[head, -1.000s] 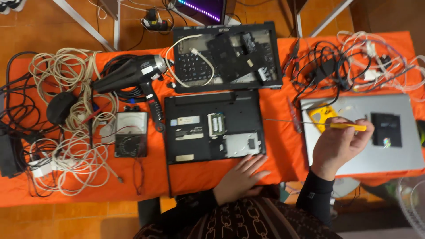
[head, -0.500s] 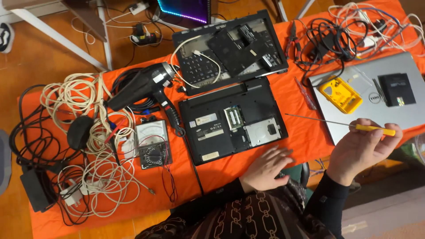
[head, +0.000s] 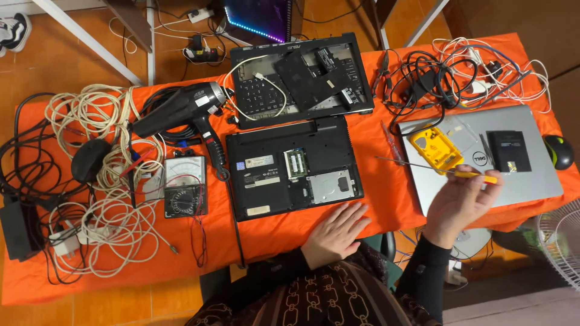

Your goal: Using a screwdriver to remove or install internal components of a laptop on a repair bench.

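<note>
Head camera, looking straight down at an orange-covered table [head: 393, 199] crowded with electronics. Compared with a moment ago my view has swung and steadied, and my right hand, with its screwdriver, has lifted a little higher over the silver laptop; my left hand has stayed where it was. I judge the tool is being readied, not yet applied.

From the left: a tangle of white cables [head: 103, 199] and black leads, a dark computer mouse [head: 89, 160], then an analogue multimeter [head: 185, 186] lying face up. Above it lies a black hair dryer [head: 181, 110]. In the middle sits the opened black laptop base [head: 293, 168], underside up, memory and drive bay exposed. Behind it lies a second stripped laptop shell [head: 300, 75].

My left hand [head: 336, 234] rests flat, fingers spread, on the table just below the opened base's front edge. My right hand [head: 460, 202] is pinching the yellow handle of a thin screwdriver [head: 435, 168], its shaft pointing left, well apart from the open base.

Further right: a closed silver laptop [head: 531, 181] bearing a yellow case [head: 436, 149] and a black drive [head: 509, 151], more cables behind, a second mouse [head: 559, 151] at the edge. Nothing blocks the open base.
</note>
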